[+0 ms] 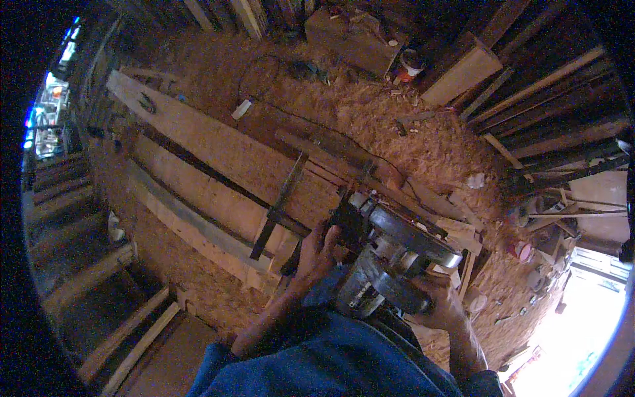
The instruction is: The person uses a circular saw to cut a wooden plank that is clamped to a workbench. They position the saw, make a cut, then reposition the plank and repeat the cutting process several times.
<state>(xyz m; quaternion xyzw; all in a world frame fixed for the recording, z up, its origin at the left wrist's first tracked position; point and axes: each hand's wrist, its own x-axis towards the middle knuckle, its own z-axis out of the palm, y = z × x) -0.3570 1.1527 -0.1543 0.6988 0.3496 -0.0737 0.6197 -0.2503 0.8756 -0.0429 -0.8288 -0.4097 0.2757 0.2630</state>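
Note:
Close in front of my body I hold what looks like a circular saw [370, 286], with a dark motor housing and a long, rounded metal guard [413, 231]. My left hand [321, 250] is closed at its black front part. Around the rear grip on the other side wraps my right hand [440, 301], its fingers partly hidden by the saw. Beyond the saw, long wooden boards [218, 142] lie side by side, with dark gaps between them. A dark bar clamp [281, 205] crosses them just left of the saw. The blade cannot be seen.
Sawdust [370, 112] covers the floor. A thin dark cord [331, 129] runs behind the boards. Stacked timber [542, 92] leans at the far right, near a white-and-red bucket [411, 61]. More beams [99, 278] lie at left. Bright daylight enters at lower right.

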